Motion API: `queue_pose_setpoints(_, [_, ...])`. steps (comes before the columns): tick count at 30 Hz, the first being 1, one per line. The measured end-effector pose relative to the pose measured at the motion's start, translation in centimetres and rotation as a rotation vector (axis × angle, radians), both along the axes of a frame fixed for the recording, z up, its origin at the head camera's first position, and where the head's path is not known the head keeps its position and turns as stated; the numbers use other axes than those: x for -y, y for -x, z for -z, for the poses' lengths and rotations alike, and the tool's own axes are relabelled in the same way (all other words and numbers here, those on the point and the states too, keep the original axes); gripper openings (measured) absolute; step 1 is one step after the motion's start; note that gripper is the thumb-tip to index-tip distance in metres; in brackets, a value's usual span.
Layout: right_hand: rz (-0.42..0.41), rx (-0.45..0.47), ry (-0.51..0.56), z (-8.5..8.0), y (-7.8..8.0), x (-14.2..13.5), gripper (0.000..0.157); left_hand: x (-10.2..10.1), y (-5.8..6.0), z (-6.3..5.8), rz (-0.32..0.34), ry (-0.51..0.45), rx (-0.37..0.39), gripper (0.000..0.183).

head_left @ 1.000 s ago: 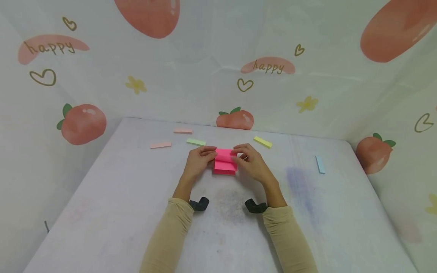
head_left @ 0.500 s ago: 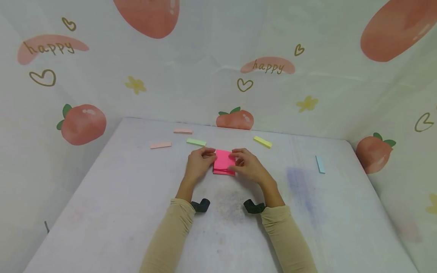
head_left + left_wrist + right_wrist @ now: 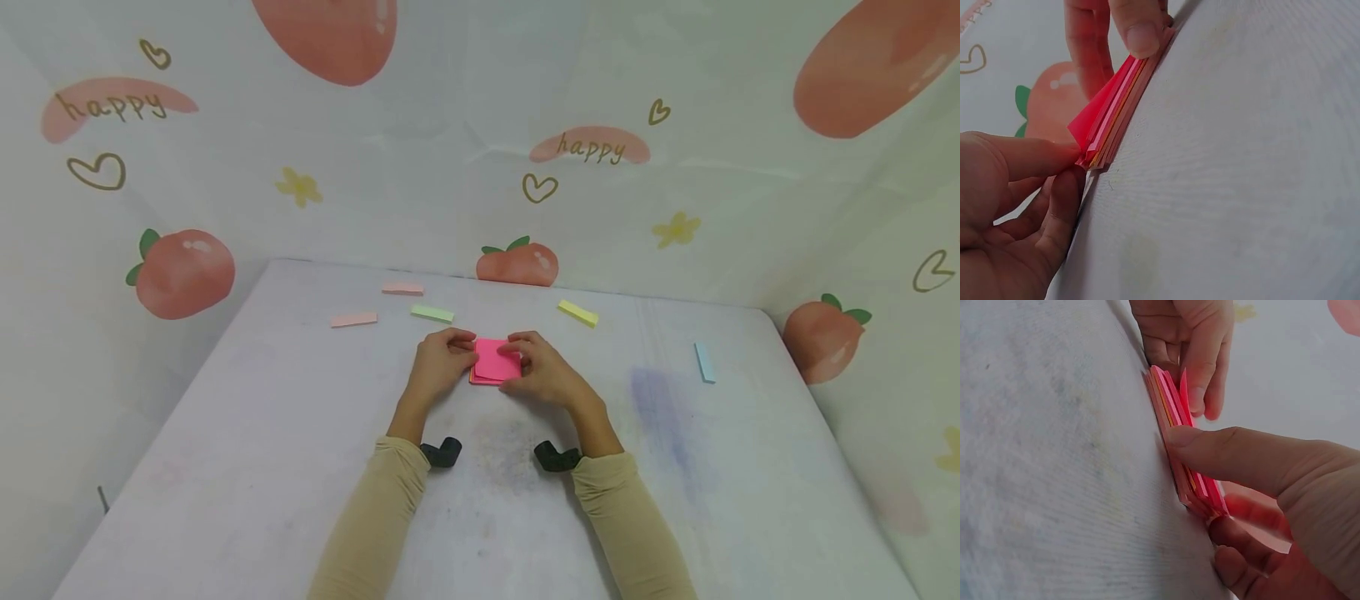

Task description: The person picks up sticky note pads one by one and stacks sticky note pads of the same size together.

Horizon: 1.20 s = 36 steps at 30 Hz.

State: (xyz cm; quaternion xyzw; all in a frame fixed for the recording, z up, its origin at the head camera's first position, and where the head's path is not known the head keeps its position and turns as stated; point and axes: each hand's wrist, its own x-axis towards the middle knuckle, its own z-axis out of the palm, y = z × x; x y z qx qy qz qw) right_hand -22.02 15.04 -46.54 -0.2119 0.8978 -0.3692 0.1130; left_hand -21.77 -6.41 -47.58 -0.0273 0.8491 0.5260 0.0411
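Pink notes (image 3: 497,358), pinched by curled left hand (image 3: 442,363) at nine o'clock, right hand (image 3: 552,372) at three, were apparently being squared, next needing alignment.

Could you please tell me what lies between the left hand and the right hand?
In the head view, a pink paper stack lies between the left hand and the right hand, and both touch it.

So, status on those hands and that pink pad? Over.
Left fingers and right fingers holding pink pad at opposite sides. Top sheet askew. Green strip beyond, apparently not in the way.
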Motion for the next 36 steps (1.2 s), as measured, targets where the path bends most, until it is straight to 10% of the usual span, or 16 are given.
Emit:
queue_pose_setpoints(21, [-0.038,-0.016,-0.026,-0.3,-0.2,0.1,0.065,0.5,-0.3,-0.6,0.094,0.066,0.042,0.052])
queue_pose_setpoints(36, [-0.047,-0.061,-0.044,-0.1,-0.4,-0.3,0.063,1.6,-0.3,-0.5,0.409,0.107,-0.014,0.084])
